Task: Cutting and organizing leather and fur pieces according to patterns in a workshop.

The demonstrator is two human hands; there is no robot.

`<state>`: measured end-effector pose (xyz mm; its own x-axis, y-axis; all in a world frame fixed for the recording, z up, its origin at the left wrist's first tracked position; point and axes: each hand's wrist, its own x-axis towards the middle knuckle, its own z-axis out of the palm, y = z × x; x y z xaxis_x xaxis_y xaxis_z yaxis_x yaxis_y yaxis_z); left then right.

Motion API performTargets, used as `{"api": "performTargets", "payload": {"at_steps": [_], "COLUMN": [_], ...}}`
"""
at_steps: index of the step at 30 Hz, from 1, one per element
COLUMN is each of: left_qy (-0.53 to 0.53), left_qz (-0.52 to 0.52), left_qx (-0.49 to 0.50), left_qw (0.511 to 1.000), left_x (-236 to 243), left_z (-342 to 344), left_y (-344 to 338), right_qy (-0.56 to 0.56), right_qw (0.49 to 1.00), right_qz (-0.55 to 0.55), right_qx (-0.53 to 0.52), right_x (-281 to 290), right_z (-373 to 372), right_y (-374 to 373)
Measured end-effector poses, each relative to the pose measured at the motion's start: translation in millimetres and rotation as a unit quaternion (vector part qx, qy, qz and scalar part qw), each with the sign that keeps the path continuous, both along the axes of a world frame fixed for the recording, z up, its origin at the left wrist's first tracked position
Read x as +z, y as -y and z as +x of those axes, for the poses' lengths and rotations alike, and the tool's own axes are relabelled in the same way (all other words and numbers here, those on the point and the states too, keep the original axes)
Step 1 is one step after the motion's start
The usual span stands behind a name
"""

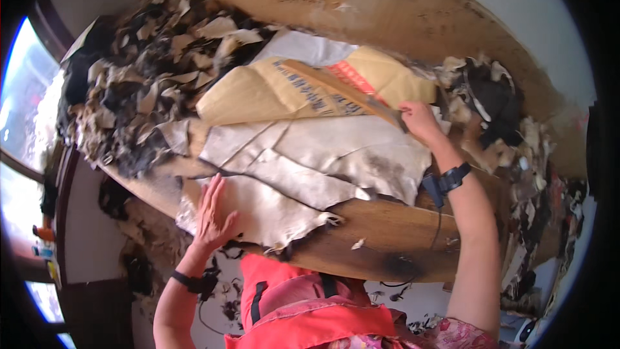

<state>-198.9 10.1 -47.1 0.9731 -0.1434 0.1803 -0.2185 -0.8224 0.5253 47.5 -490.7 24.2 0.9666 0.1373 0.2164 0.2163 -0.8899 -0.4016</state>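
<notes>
My left hand lies flat with fingers stretched on a pale piece of hide, whose dark fur shows along its ragged edge. Beside it are a narrower hide piece and a larger pale hide, both skin side up. At the right, my right hand is closed at the near end of a long wooden strip. That strip slants away to the left across a brown paper sack with printing and a red band. The fingertips are partly hidden.
A large heap of fur scraps covers the table's left end. More dark scraps lie at the right, spilling down. The wooden table's curved front edge is near my body. A brown board stands behind.
</notes>
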Motion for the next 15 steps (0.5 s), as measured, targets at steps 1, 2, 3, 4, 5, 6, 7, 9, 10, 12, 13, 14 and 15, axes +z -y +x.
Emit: {"api": "performTargets", "payload": {"at_steps": [1, 2, 3, 4, 5, 6, 7, 9, 10, 12, 13, 14, 15], "left_qy": [0.009, 0.021, 0.059, 0.081, 0.102, 0.101, 0.118, 0.138, 0.117, 0.106, 0.116, 0.110, 0.108], "left_qz": [-0.149, -0.220, -0.331, -0.382, -0.437, -0.433, -0.323, -0.141, -0.118, -0.051, -0.009, 0.002, -0.001], "left_qx": [0.024, 0.071, 0.095, 0.123, 0.143, 0.150, 0.152, 0.111, 0.048, -0.069, -0.126, -0.162, -0.160], "left_qw": [0.989, 0.973, 0.937, 0.912, 0.882, 0.883, 0.926, 0.974, 0.985, 0.991, 0.985, 0.981, 0.981], "left_x": [-7.4, -7.3, -13.3, -16.2, -17.9, -19.2, -20.5, -2.6, 6.7, 18.7, 19.9, 18.3, 17.8], "left_z": [-2.8, -3.3, -2.6, -2.7, 1.6, 1.9, 2.0, 10.0, 12.3, 13.8, 18.1, 23.3, 29.2], "left_y": [-8.6, -10.7, -11.0, -16.6, -19.0, -25.5, -32.7, -23.9, -14.9, -1.9, 3.9, 10.1, 13.0], "right_qy": [-0.032, -0.040, -0.046, -0.073, -0.076, -0.062, -0.048, -0.077, -0.103, -0.111, -0.114, -0.116, -0.131], "right_qw": [0.999, 0.999, 0.999, 0.997, 0.997, 0.998, 0.997, 0.996, 0.994, 0.991, 0.988, 0.988, 0.987], "right_qz": [0.016, 0.003, -0.011, 0.015, 0.017, -0.014, -0.045, -0.042, -0.040, -0.066, -0.089, -0.091, -0.074], "right_qx": [0.001, 0.002, 0.005, 0.008, 0.015, 0.025, 0.036, 0.023, 0.006, 0.029, 0.049, 0.051, 0.050], "right_x": [-3.8, -7.9, -6.8, -8.1, -10.6, -13.2, -15.6, -16.7, -17.7, -11.1, -8.1, -6.4, -4.9], "right_z": [4.8, 8.9, 12.4, 15.0, 18.0, 20.4, 23.9, 32.1, 35.4, 43.6, 46.9, 49.6, 51.5], "right_y": [-6.8, -10.8, -16.7, -25.5, -24.8, -23.0, -22.3, -20.5, -18.3, -23.4, -25.7, -28.0, -29.6]}}
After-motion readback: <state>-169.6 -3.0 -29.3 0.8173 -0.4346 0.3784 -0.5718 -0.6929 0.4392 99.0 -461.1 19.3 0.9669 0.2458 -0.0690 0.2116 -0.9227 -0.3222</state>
